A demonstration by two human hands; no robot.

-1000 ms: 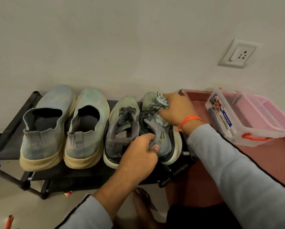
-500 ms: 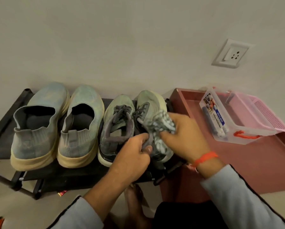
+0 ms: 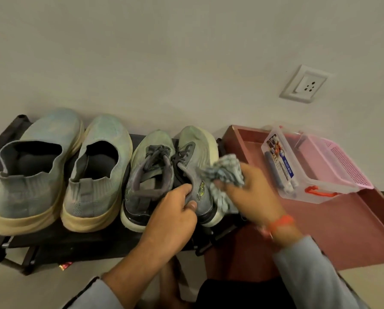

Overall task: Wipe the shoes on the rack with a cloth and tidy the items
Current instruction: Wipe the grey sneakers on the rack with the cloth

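Left hand (image 3: 172,211) pinches the heel of the rightmost shoe (image 3: 195,166) on the rack (image 3: 79,239); right hand (image 3: 251,197), just beside, clutches the cloth (image 3: 223,179); a hard wipe could probably tip that shoe off the near edge.

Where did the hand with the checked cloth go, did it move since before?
Yes. The right hand with the grey-and-white checked cloth has come back from the toe of the rightmost grey-green laced sneaker to its heel side, toward the person.

Grey sleeves (image 3: 315,273), orange wristband (image 3: 281,222)
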